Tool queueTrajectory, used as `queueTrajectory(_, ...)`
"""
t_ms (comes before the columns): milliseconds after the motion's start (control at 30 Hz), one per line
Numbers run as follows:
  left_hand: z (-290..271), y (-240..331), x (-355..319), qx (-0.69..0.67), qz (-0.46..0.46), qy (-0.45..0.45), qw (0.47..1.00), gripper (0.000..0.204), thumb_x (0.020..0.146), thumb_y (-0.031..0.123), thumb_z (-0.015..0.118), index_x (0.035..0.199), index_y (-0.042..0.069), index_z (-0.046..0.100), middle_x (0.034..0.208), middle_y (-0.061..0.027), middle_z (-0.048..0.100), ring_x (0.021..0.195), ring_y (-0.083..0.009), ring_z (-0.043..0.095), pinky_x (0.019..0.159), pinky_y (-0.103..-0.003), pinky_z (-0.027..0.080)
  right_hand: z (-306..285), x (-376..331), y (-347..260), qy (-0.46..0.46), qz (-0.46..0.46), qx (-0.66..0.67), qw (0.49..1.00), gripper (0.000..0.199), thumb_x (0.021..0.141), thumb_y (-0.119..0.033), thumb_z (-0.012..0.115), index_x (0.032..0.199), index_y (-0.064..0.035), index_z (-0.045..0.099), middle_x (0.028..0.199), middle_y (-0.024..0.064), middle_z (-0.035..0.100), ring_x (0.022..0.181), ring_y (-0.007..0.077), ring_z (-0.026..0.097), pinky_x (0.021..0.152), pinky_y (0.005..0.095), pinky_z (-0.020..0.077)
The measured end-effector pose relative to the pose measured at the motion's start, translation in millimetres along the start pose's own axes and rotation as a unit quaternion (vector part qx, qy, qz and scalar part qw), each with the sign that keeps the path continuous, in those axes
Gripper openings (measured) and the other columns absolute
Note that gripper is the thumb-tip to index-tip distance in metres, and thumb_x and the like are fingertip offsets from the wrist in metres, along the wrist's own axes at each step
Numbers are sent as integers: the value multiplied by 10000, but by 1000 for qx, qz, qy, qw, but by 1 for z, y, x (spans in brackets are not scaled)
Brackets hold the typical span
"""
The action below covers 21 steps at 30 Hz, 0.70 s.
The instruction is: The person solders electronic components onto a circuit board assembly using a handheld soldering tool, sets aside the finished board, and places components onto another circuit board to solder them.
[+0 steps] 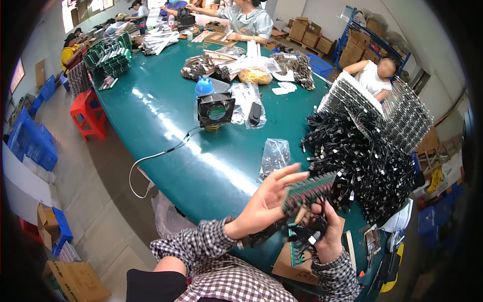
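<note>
A green circuit board strip (311,190) with a row of small parts is tilted up in front of me. My left hand (269,199) is beside its left end, fingers stretched out and apart; whether the palm touches the board is hard to see. Just below the board, my right hand (329,229) is closed around a bunch of black cables (304,232) with pale plugs. A thin tan piece (301,215) shows among them. Another green circuit board strip (297,251) hangs or lies beneath, over a brown cardboard piece (287,266).
A large heap of black USB cables (362,166) covers the table's right side, with stacked board panels (347,95) behind. Ahead are a clear bag of small parts (274,156) and a black fan (216,110) with its cord. Co-workers (249,22) sit around the green table (151,121).
</note>
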<state>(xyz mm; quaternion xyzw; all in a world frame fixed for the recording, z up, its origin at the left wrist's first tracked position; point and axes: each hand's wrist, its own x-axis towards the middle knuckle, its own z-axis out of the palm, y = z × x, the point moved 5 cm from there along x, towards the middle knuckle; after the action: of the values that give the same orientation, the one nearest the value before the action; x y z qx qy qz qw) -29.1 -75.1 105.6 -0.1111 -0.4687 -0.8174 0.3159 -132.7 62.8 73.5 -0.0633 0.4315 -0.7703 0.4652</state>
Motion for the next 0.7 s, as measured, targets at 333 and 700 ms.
queueTrajectory(333,-31,-51,-82,-258,-83,246,930,609,940,414,229,1251,-79,405,1257,-221,486,1141,-281,496,1004,-384,355,19,35,52,87,9,-26,996,102,851,-176,629,855,-81,592,788,10,630,704,109,609,647,258,516)
queueTrajectory(700,-77,-16,-100,-153,-93,218,959,145,949,133,438,1043,26,464,1004,-189,601,1012,-324,595,812,-379,511,96,-148,-60,-327,-500,-256,760,191,813,-142,518,931,-1,571,883,84,526,864,219,507,695,341,451)
